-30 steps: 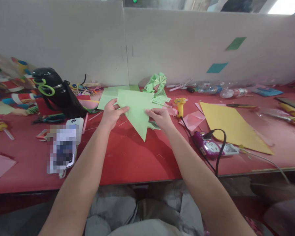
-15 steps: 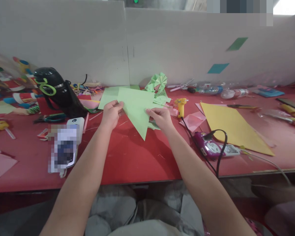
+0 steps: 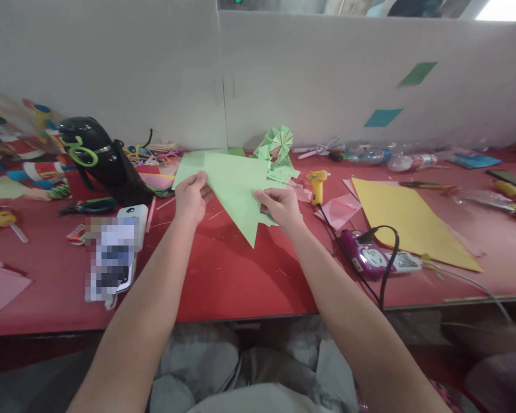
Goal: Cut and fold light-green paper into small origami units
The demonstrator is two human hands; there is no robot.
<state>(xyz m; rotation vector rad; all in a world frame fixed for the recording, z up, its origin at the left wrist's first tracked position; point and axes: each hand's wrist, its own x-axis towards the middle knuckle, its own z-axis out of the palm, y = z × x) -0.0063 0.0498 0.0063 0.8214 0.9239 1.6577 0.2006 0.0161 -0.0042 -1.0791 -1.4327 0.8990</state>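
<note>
Between my hands, above the red table (image 3: 241, 287), is a light green sheet of paper (image 3: 236, 192), with one pointed corner aimed down toward me. My left hand (image 3: 191, 198) pinches its left edge between thumb and fingers. On the right edge, my right hand (image 3: 281, 206) pinches it the same way; the fingertips behind the paper are hidden. More green paper (image 3: 187, 166) lies behind the sheet. A folded green paper piece with a pleated rosette (image 3: 279, 143) stands just beyond, against the partition.
A yellow glue gun (image 3: 317, 186), a purple power strip (image 3: 363, 255) with cables and yellow paper (image 3: 413, 223) lie to the right. At left are a phone (image 3: 131, 221), pliers (image 3: 90, 206) and a leaning black bottle (image 3: 105, 160). A grey partition (image 3: 133, 69) closes the back.
My left hand has shifted slightly left along the sheet's edge. The green sheet and my right hand have barely moved, with both hands still holding it.
</note>
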